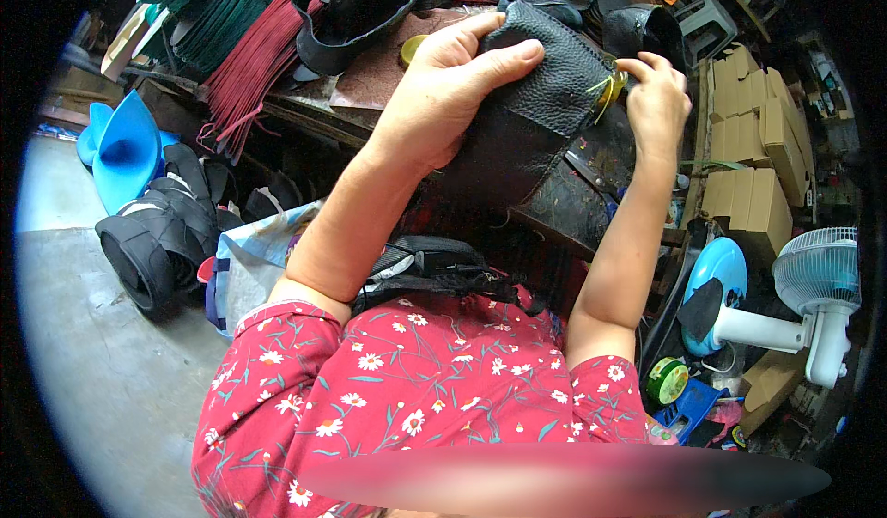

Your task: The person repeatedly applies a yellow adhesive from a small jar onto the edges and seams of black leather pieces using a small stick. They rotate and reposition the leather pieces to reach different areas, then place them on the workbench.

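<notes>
A black pebbled-leather piece (540,79) is raised above the bench, with stitching along its edge. My left hand (471,60) is closed on its left side, the thumb lying flat across the leather and the other fingers mostly behind it. At the right edge of the leather, yellow thread (607,97) hangs in loose loops. My right hand (658,97) is beside that edge, its fingers curled and the fingertips pinching at the thread. Whether a needle is in those fingertips is too small to tell.
Bundles of red cord (254,60) and dark green cord (217,28) lie at the back left, near black curved straps (356,19). Scissors (591,174) rest on the dark bench. Cardboard boxes (748,195) and a white-and-blue fan (818,268) stand on the right.
</notes>
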